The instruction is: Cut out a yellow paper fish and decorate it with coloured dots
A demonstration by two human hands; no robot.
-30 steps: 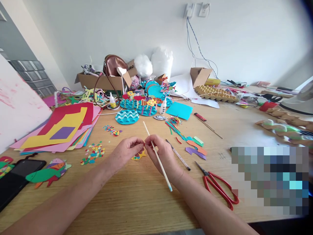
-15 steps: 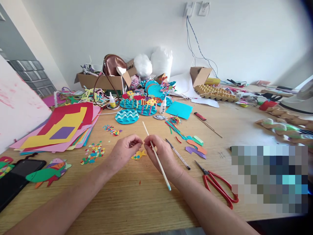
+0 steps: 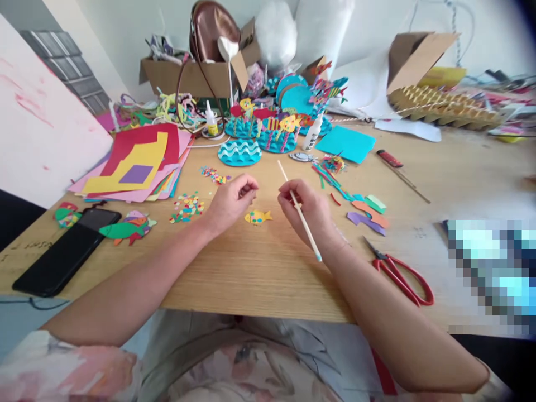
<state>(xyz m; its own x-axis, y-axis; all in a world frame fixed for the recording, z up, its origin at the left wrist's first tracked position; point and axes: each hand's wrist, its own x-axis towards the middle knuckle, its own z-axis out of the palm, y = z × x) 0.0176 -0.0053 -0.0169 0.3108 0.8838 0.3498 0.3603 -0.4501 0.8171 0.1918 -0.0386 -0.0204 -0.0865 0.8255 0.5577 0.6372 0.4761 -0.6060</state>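
Note:
Between my hands, a yellow paper fish with coloured dots lies flat on the wooden table. My right hand holds a thin white stick with a bluish tip, slanting across the fingers. My left hand is closed just above and left of the fish, thumb against the fingers; whatever is in that pinch is too small to make out. Left of it are small paper dots and a pile of tiny coloured paper bits. Beyond stands a round blue piece with wavy layers.
Red-handled scissors lie right of my right forearm, near coloured paper scraps. A phone and cut paper fish are at left, before stacked coloured paper. Two glue bottles and cardboard boxes stand farther back.
The view has tilted down and shifted left, bringing the table's front edge and my lap into sight. My hands have moved apart, uncovering the yellow fish. The stick stays in my right hand.

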